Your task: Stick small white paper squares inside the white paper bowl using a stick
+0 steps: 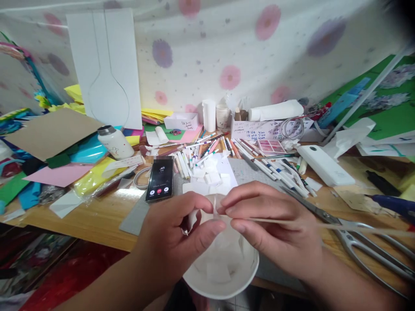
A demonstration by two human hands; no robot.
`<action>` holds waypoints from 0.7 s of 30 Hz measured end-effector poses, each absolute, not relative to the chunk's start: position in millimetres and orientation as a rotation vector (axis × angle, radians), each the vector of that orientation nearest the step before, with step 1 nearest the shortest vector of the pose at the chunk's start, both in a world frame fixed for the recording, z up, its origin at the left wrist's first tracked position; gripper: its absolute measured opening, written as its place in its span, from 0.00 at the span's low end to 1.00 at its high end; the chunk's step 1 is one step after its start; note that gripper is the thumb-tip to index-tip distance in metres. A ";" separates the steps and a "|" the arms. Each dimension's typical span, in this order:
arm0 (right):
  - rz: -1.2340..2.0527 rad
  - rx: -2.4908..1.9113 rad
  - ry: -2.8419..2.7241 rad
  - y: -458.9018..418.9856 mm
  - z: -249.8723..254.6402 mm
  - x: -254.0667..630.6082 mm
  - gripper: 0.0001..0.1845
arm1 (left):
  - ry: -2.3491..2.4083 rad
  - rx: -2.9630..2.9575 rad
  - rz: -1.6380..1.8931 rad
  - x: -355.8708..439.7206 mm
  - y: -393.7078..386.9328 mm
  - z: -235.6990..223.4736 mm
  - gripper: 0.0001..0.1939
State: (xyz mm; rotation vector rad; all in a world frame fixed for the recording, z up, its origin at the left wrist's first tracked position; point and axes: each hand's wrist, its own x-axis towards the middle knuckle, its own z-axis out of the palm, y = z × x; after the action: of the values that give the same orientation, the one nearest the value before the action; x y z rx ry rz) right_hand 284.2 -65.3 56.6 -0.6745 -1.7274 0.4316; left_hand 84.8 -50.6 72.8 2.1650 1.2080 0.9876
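Note:
My left hand (186, 231) is closed, with thumb and fingers around a small, thin whitish piece (215, 207) that looks like paper. My right hand (275, 220) meets it fingertip to fingertip, pinching a thin pale stick (363, 229) that runs out to the right past the wrist. The stick's inner end is hidden by the fingers. Directly below both hands is a white bowl (221, 298), partly covered by them, with pale paper pieces inside. Large metal scissors (348, 242) lie to the right, behind my right forearm.
A phone (160, 179) lies left of the hands, near a roll of tape (142, 178) and a white bottle (116, 142). Many markers (266, 168) spread across the table behind the bowl. A white power bank (326, 164) and a blue-handled tool (394, 205) sit at right.

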 end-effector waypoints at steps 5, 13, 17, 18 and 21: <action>0.398 -0.655 -1.760 -65.6 56.8 282.6 0.08 | 1.252 2.164 0.989 86.3 -48.2 72.1 0.11; 0.403 -0.731 -1.605 -56.8 54.5 298.1 0.11 | 1.354 2.174 0.958 72.2 -37.4 65.9 0.11; 0.529 -0.678 -1.677 -55.5 56.5 306.2 0.08 | 1.426 2.236 0.871 70.5 -37.3 66.5 0.13; 0.562 -0.646 -1.707 -55.7 57.1 307.0 0.08 | 1.431 2.261 0.853 70.4 -37.1 66.4 0.13; 0.645 -0.598 -1.780 -56.8 58.2 307.0 0.08 | 1.410 2.352 0.838 69.3 -34.8 64.9 0.13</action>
State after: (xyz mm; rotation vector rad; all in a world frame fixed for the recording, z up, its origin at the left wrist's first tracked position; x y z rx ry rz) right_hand 307.0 -56.8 58.2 -0.5976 -1.7797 0.6448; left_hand 69.3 -34.8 64.9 2.3516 1.4102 0.8383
